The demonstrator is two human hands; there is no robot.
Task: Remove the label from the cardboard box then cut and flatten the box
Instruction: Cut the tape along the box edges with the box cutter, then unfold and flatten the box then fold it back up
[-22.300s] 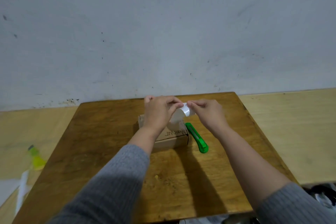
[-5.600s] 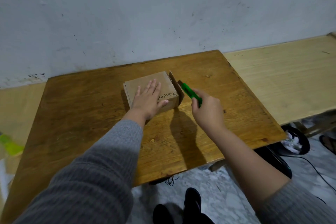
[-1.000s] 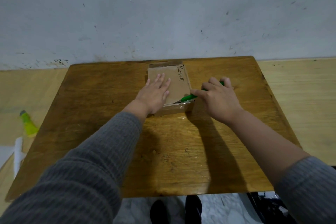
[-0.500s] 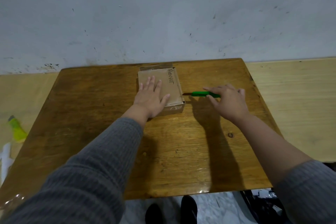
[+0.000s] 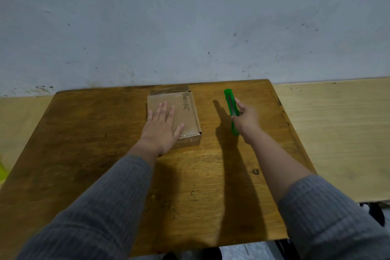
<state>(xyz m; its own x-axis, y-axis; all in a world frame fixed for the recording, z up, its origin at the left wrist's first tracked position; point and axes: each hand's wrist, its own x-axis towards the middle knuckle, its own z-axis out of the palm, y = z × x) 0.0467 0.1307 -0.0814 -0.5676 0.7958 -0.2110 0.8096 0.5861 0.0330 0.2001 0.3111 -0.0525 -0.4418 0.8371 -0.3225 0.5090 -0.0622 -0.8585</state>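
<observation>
A small brown cardboard box [image 5: 188, 110] with handwriting along its right side lies on the wooden table [image 5: 84, 143], a flap sticking out at its far end. My left hand [image 5: 161, 127] presses flat on its top, fingers spread. My right hand [image 5: 244, 119] is to the right of the box, clear of it, gripping a green utility knife [image 5: 230, 101] that points away from me above the table. No label shows on the box.
A grey wall rises just behind the table. Pale wooden boards [image 5: 337, 133] flank the table on both sides. A yellow-green object [image 5: 2, 172] shows at the left edge. Dark items [image 5: 373, 215] lie on the floor at lower right.
My right hand has pulled the knife away from the box's right edge, moved right and turned it from pointing left to pointing away. My left hand stays flat on the box.
</observation>
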